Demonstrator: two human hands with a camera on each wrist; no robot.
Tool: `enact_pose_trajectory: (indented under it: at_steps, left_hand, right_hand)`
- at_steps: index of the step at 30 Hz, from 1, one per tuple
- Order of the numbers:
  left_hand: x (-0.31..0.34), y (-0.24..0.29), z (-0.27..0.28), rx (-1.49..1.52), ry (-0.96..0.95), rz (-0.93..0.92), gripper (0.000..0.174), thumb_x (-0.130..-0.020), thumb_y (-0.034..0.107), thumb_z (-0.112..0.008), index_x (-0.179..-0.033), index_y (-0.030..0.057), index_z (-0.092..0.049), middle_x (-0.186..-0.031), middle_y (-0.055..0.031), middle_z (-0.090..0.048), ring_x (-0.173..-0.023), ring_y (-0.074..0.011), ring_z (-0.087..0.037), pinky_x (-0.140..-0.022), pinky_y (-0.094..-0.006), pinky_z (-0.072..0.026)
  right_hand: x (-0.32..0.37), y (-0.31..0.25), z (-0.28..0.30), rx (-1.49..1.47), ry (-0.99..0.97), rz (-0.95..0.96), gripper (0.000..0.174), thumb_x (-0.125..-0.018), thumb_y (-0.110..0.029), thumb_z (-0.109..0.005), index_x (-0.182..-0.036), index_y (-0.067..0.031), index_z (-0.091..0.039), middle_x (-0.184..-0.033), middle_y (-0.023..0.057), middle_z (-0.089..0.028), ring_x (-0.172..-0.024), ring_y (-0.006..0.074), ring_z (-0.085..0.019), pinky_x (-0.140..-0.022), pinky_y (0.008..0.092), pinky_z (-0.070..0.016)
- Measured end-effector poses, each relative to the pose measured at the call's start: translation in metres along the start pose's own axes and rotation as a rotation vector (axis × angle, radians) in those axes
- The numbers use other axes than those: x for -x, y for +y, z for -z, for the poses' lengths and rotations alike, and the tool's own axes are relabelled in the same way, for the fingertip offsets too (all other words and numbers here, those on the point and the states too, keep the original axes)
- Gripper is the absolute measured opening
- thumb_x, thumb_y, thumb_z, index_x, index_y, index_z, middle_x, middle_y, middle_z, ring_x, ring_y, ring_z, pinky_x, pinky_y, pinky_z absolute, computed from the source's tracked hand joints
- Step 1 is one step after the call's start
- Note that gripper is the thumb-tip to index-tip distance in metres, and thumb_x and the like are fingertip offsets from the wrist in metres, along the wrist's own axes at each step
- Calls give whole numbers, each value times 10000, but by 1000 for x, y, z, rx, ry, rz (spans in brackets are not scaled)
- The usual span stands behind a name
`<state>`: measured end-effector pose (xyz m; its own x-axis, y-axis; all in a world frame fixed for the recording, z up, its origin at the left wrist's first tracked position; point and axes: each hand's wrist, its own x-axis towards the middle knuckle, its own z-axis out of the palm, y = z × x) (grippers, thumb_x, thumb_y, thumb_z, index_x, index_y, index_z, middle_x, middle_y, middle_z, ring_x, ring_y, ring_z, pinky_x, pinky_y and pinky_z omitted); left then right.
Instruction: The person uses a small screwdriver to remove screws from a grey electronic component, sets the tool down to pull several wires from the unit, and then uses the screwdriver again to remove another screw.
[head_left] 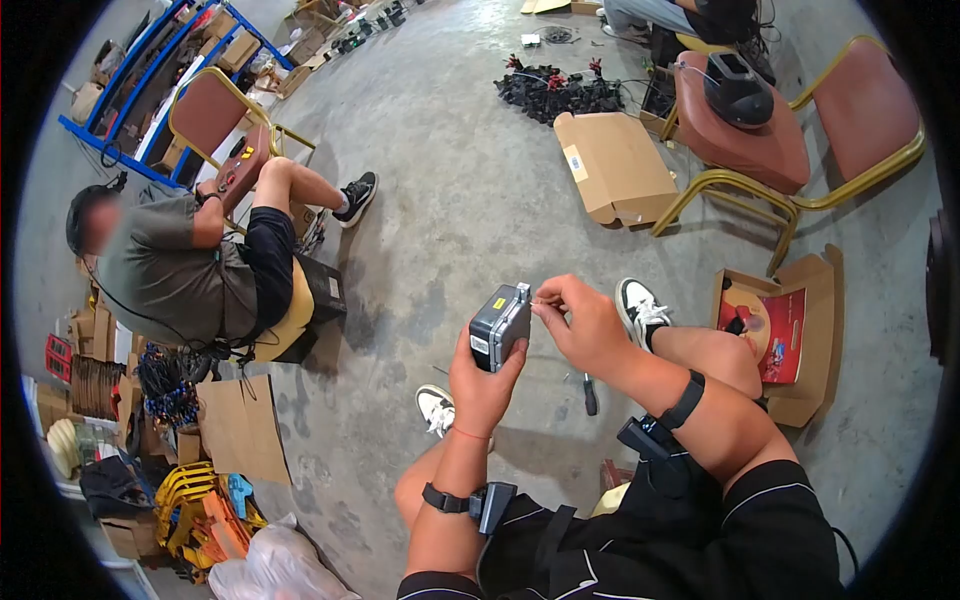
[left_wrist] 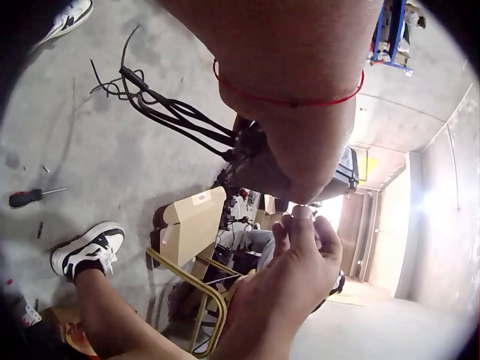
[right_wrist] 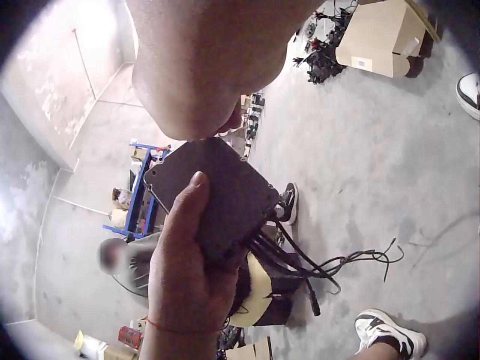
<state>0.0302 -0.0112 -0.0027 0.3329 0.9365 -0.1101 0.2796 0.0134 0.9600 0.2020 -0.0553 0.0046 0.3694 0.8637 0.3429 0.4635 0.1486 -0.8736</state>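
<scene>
My left hand point(head_left: 482, 390) grips a flat dark grey case point(head_left: 499, 322) with a small yellow label, held up in front of me above the floor. In the right wrist view the thumb lies across its flat face, and several black cables point(right_wrist: 330, 268) hang from one side. Close beside the case's far corner is my right hand point(head_left: 592, 332), thumb and fingertips pinched together on a tiny light-coloured piece; I cannot tell what kind it is. The left wrist view shows these right fingers point(left_wrist: 304, 225) bunched at the case's edge.
A screwdriver point(head_left: 590, 395) lies on the concrete floor near my feet. An open carton point(head_left: 825, 340) stands to the right, and a flattened box point(head_left: 615, 168) lies ahead by a chair point(head_left: 740, 130). Another person point(head_left: 190, 250) sits at left, close to cardboard and piled parts.
</scene>
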Motion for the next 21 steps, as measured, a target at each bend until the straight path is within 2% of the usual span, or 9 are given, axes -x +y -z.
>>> enact_pose_trajectory:
  at_steps: [2, 3, 6, 8, 11, 18, 21]
  left_hand:
    - [-1, -3, 0, -23, 19, -71, 418, -821, 102, -797, -1157, 19, -562, -936, -31, -647, -736, -73, -587, -603, -225, -474]
    - [-1, -3, 0, -23, 19, -71, 418, -821, 102, -797, -1157, 19, -562, -936, -31, -647, -736, -73, -587, -603, -225, -474]
    - [-1, -2, 0, -61, 34, -133, 413, -818, 104, -798, -1151, 20, -568, -945, -37, -651, -753, -77, -593, -618, -230, -482]
    - [0, 1, 1, -94, 18, -86, 573, -805, 160, -802, -1296, 6, -551, -1102, -116, -687, -978, -159, -664, -852, -301, -524]
    - [2, 3, 1, -89, 9, -60, 576, -802, 161, -803, -1299, 11, -552, -1103, -121, -691, -977, -166, -670, -853, -305, -526]
    - [1, 4, 1, -97, 7, -101, 582, -800, 165, -807, -1296, 2, -550, -1113, -129, -692, -975, -165, -671, -855, -305, -525]
    - [2, 3, 1, -89, 2, -46, 584, -800, 166, -808, -1295, -4, -546, -1111, -131, -692, -978, -161, -668, -858, -305, -523]
  right_hand:
    - [-1, -3, 1, 27, -12, -2, 162, -907, -99, -672, -1013, -32, -570, -862, 132, -685, -792, 296, -682, -685, 373, -536]
    - [-1, -3, 1, 27, -12, -1, 162, -907, -99, -672, -1013, -32, -570, -862, 132, -685, -792, 296, -682, -685, 373, -536]
    - [-1, -2, 3, 53, -34, -3, 188, -899, -68, -699, -1030, -4, -580, -901, 151, -692, -821, 253, -713, -720, 338, -568]
    - [-1, 0, 3, 62, -32, 16, 185, -898, -66, -700, -1027, -6, -582, -898, 150, -692, -819, 251, -713, -718, 338, -568]
    - [0, -2, 2, 40, -4, 28, 152, -895, -96, -678, -994, -36, -579, -842, 124, -673, -784, 298, -669, -680, 378, -528]
    - [-1, -2, 4, 116, -3, 85, 140, -876, -91, -686, -975, -45, -597, -821, 116, -663, -802, 310, -659, -700, 395, -521]
    - [-1, -2, 4, 123, 3, 96, 145, -874, -94, -689, -977, -48, -599, -814, 115, -663, -806, 309, -661, -704, 398, -521]
